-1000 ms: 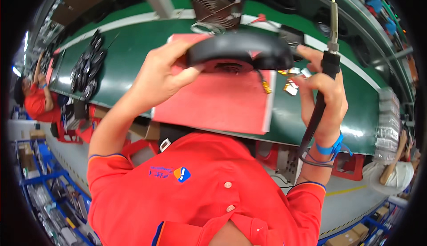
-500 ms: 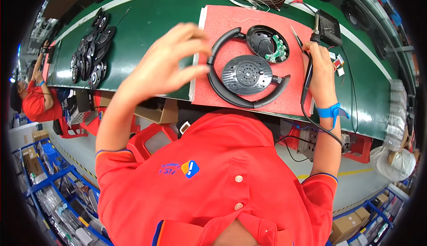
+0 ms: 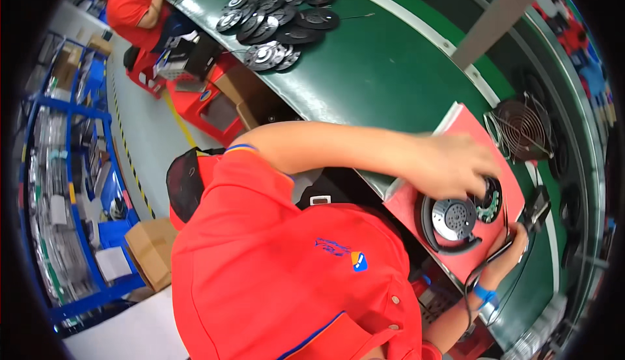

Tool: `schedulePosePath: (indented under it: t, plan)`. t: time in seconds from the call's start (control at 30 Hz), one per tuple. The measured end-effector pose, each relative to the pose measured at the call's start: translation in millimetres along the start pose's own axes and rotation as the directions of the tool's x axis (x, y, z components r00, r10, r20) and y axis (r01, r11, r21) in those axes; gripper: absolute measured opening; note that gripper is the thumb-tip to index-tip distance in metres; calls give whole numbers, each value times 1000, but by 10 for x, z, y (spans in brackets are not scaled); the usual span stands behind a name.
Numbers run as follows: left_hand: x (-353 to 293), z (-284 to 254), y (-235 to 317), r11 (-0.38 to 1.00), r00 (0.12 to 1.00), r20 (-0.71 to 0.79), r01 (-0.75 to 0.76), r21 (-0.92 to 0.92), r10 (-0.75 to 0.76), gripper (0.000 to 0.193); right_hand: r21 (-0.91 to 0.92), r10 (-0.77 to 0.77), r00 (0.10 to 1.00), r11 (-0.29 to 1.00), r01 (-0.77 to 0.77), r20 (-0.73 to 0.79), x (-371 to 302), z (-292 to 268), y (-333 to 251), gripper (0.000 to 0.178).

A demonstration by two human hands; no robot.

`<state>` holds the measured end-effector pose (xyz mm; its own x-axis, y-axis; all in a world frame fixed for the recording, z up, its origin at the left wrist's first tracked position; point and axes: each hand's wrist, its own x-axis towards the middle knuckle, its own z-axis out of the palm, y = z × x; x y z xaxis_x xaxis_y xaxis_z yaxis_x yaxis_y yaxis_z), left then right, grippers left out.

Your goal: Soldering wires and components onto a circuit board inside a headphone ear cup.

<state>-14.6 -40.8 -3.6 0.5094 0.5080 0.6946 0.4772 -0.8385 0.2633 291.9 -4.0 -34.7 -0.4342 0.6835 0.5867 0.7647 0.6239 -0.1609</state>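
On a pink mat (image 3: 465,265) lie headphones, their black headband (image 3: 426,220) curving around a round ear-cup plate (image 3: 454,219) with a pattern of small holes. Beside that plate is an open ear-cup shell with a green circuit board (image 3: 489,209); my arm and hand cover part of it. My left hand (image 3: 452,165) reaches over the headphones from above, its fingers bent downward and blurred, so I cannot see whether they touch the shell. At the mat's right side my right hand (image 3: 513,249) is closed around a soldering iron (image 3: 500,252), whose black cable trails along my wrist.
A dark soldering-iron stand (image 3: 537,207) is just beyond my right hand. Behind the mat stands a fan with a round grille (image 3: 521,129). Several black disc-shaped parts (image 3: 267,21) are heaped farther left on the green bench (image 3: 384,67). A person in red (image 3: 133,8) sits at the far left.
The whole view has turned, moving the mat to the lower right. My left hand has gone from beside the mat to over the headphones. The right hand keeps hold of the soldering iron.
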Motion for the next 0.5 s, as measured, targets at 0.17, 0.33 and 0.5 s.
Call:
schedulePosePath:
  t: [0.17, 0.33, 0.5]
  plan:
    - [-942, -1443, -759, 561, 825, -281, 546, 622, -491, 20, 423, 158, 983, 887, -183, 93, 104, 64, -340, 18]
    - [-1302, -1598, -1422, 211, 540, -367, 735, 644, -758, 24, 378, 117, 987, 914, -151, 110, 262, 186, -602, 20]
    - [-1260, -1504, -1699, 208, 495, -232, 681, 703, -837, 13, 373, -62, 994, 927, 23, 93, 429, 328, -566, 19]
